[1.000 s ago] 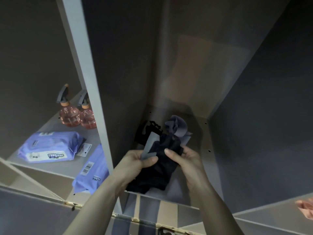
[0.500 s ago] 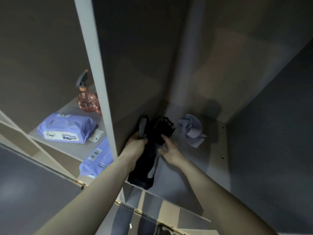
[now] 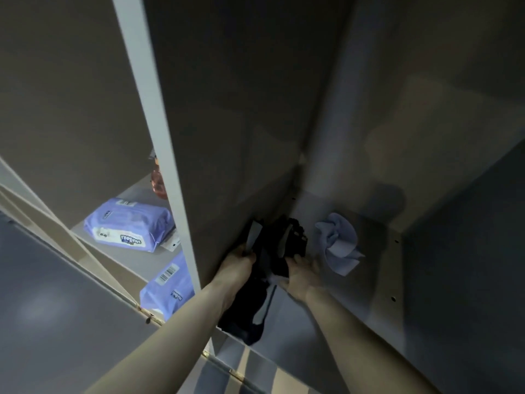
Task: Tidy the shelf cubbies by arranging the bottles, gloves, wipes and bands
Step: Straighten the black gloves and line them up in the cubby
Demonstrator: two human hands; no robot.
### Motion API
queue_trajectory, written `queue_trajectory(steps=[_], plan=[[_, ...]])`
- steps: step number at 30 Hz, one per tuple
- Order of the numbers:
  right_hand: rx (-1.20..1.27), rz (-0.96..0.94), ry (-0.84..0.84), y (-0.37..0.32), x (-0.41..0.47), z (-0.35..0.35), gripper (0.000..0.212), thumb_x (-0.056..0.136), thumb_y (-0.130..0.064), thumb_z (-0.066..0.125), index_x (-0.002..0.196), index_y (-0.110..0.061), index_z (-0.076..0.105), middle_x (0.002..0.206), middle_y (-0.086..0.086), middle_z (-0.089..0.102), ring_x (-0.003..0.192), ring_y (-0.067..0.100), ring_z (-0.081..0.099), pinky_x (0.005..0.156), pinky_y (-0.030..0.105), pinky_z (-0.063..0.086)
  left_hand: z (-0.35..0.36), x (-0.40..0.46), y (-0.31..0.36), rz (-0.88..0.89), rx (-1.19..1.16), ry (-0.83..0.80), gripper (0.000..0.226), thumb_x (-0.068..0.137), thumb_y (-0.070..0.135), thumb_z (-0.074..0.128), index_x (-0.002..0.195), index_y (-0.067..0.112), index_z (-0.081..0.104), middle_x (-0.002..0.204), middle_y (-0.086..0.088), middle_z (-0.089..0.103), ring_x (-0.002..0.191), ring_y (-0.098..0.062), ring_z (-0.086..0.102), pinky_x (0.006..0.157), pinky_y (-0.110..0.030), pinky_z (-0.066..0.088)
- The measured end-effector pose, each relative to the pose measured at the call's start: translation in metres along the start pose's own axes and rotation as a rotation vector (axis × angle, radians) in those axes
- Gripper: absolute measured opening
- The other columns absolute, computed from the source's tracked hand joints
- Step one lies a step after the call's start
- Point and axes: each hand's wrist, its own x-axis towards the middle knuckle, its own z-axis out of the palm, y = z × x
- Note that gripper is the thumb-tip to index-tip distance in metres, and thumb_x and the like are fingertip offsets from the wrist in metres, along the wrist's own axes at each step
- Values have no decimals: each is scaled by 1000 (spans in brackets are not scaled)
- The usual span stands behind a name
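Observation:
A bundle of black gloves with grey patches lies against the left wall of the right cubby. My left hand grips its left side. My right hand presses against its right side with fingers spread. A pale blue band lies crumpled on the cubby floor just right of the gloves. In the left cubby are two purple wipes packs and a pink spray bottle, mostly hidden behind the divider.
A white vertical divider separates the two cubbies. The right cubby's floor extends to a dark right wall. A shelf front edge runs diagonally below the wipes.
Both hands have carried the gloves deeper into the right cubby, to its left wall. The blue band has come out of the bundle and now lies alone on the floor.

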Motion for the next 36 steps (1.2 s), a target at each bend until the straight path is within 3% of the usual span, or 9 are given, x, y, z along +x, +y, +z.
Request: queue_trajectory(steps=[4, 6, 9, 14, 18, 23, 27, 31, 36], plan=[[-13, 52, 147, 10, -44, 7, 41, 68, -40, 76, 98, -14, 66, 91, 9, 66, 88, 30, 63, 81, 41, 46, 1, 5, -3, -28, -40, -17, 32, 97, 11, 47, 127, 14, 58, 107, -9, 65, 98, -27, 62, 90, -31, 47], [50, 55, 226, 20, -59, 24, 30, 53, -33, 83, 73, -19, 65, 66, 2, 62, 63, 24, 62, 59, 33, 49, 1, 5, -3, -32, -58, -26, 32, 98, 11, 47, 129, 13, 57, 104, -10, 65, 92, -25, 62, 83, -29, 47], [561, 186, 337, 26, -82, 21, 23, 75, -16, 63, 60, -21, 46, 58, 2, 48, 59, 25, 49, 57, 32, 38, 2, 5, -1, -58, -119, -54, 32, 98, 10, 47, 128, 13, 56, 101, -11, 66, 84, -25, 62, 76, -30, 48], [1672, 458, 391, 33, -108, -10, 27, 95, -2, 45, 118, -10, 57, 113, 11, 64, 103, 24, 59, 89, 36, 45, 3, 2, 7, -74, -151, -97, 23, 95, 11, 52, 115, 15, 60, 88, -9, 68, 76, -25, 64, 61, -28, 50], [2198, 315, 422, 28, -140, -35, 53, 79, -26, 66, 127, -6, 55, 115, 11, 68, 104, 22, 67, 81, 31, 57, 6, -7, 9, -83, -191, -183, 24, 91, 13, 58, 115, 13, 63, 97, -10, 71, 91, -29, 66, 79, -38, 55], [2379, 130, 404, 3, -178, -59, 45, 38, -23, 84, 81, -13, 78, 92, 7, 73, 84, 19, 70, 75, 31, 55, 13, -33, 13, -106, -273, -398, 17, 90, 0, 52, 91, 9, 67, 82, -11, 70, 78, -26, 66, 80, -38, 51], [2380, -78, 366, -17, -197, -74, 72, 55, -45, 83, 113, -6, 66, 115, 14, 66, 110, 27, 60, 97, 39, 40, 11, -48, 13, -141, -334, -500, 29, 89, -1, 49, 114, 4, 61, 105, -19, 66, 84, -28, 64, 81, -41, 51], [2014, 151, 598, -47, -205, -86, 94, 53, -56, 85, 126, -5, 55, 121, 16, 65, 114, 28, 62, 95, 40, 51, 9, -61, 14, -166, -353, -539, 33, 91, 6, 49, 123, 3, 58, 115, -22, 63, 87, -28, 64, 78, -38, 53], [2020, 249, 679, -57, -215, -92, 37, 84, -19, 65, 119, -7, 62, 106, 9, 73, 100, 22, 69, 76, 31, 57, 5, -67, 16, -157, -321, -516, 39, 88, 25, 58, 119, 3, 65, 120, -21, 65, 114, -38, 58, 102, -48, 42]])
